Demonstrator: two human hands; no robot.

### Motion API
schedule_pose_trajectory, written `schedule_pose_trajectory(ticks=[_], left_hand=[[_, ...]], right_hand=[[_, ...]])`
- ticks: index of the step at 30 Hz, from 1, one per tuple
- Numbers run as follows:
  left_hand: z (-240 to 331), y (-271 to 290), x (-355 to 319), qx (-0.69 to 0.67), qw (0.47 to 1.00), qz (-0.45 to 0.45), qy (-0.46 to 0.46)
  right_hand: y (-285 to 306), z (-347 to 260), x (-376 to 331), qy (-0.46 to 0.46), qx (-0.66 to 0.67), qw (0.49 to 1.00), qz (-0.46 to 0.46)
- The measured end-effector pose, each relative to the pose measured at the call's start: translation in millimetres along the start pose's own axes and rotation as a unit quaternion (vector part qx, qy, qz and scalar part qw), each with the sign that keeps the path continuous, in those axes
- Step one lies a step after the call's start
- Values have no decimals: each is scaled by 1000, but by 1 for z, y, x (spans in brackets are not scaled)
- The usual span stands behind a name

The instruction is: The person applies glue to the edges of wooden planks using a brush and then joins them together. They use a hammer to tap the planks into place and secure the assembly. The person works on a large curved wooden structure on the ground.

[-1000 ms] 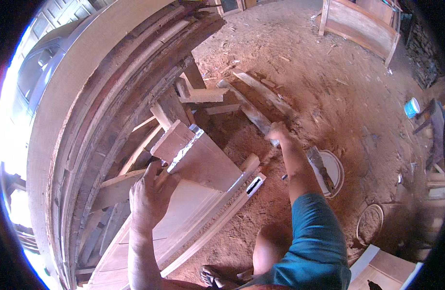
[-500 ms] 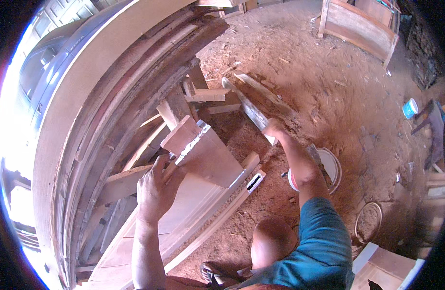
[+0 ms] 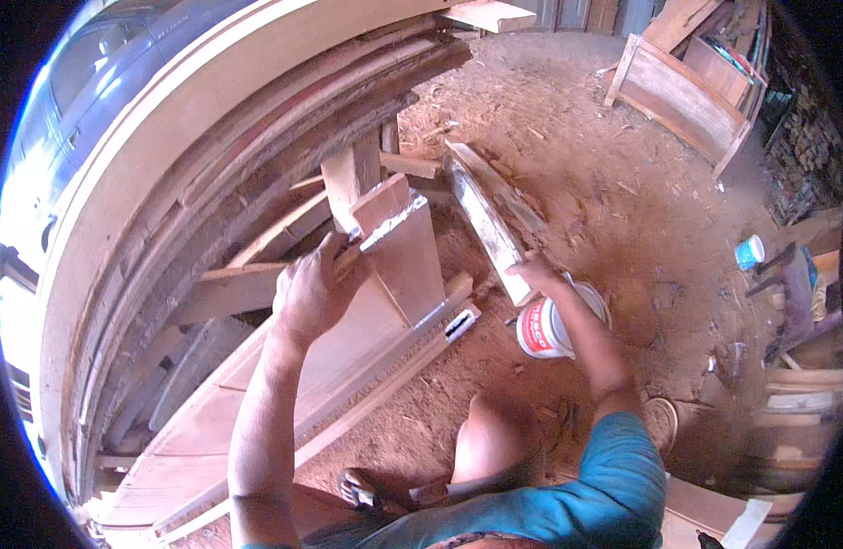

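Note:
My left hand (image 3: 310, 291) is closed round the edge of a wooden panel assembly (image 3: 334, 366) that slants across in front of me. Close to its fingers, white paste or glue lines the joint between a short wooden block (image 3: 381, 203) and a flat wooden board (image 3: 412, 261). To the right, my right hand (image 3: 536, 274) grips the near end of a long plank (image 3: 487, 229) with a whitish, worn face. The plank's far end reaches toward another plank (image 3: 499, 178) on the ground. My right fingers are partly hidden behind the hand.
A white bucket with a red label (image 3: 542, 331) stands beneath my right forearm. Stacked curved-looking timbers (image 3: 211, 174) fill the left, with a vehicle (image 3: 101, 82) beyond. A wooden frame (image 3: 682, 96), a small blue-and-white tub (image 3: 750, 252) and wood scraps lie on the reddish dirt.
The view has shifted. My right hand has drawn the gripped plank's near end closer to me, toward the bucket. My left hand stays at the panel's edge.

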State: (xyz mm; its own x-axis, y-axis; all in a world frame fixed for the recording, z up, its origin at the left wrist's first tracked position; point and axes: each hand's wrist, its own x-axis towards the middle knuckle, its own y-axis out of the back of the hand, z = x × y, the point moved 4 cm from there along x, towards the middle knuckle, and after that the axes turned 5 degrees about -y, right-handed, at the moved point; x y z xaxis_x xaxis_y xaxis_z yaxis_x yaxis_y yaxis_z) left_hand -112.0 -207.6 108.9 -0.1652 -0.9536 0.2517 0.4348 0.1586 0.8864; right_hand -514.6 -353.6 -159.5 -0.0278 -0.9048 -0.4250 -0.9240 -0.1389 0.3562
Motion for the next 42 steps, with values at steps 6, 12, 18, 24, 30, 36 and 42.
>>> schedule_pose_trajectory(ticks=[6,12,18,24,30,36,42], left_hand=[[-1,5,-6,31,1000,4,1],[-6,-14,5,85,994,-54,-32],[-21,-21,14,99,993,-15,-58],[-13,-14,11,68,995,-58,-33],[3,4,-2,10,1000,15,-13],[-3,-2,-3,-1,996,81,-48],[-7,-7,-5,2,996,70,-47]], right_hand=[[-14,-8,-120,38,-1,997,74],[-8,-49,-150,-46,362,909,-201],[13,-64,-146,-40,294,942,-159],[62,-74,-227,65,406,906,-99],[90,-123,-297,150,298,935,119],[92,-222,-358,308,138,929,155],[64,-246,-372,223,-190,951,102]])
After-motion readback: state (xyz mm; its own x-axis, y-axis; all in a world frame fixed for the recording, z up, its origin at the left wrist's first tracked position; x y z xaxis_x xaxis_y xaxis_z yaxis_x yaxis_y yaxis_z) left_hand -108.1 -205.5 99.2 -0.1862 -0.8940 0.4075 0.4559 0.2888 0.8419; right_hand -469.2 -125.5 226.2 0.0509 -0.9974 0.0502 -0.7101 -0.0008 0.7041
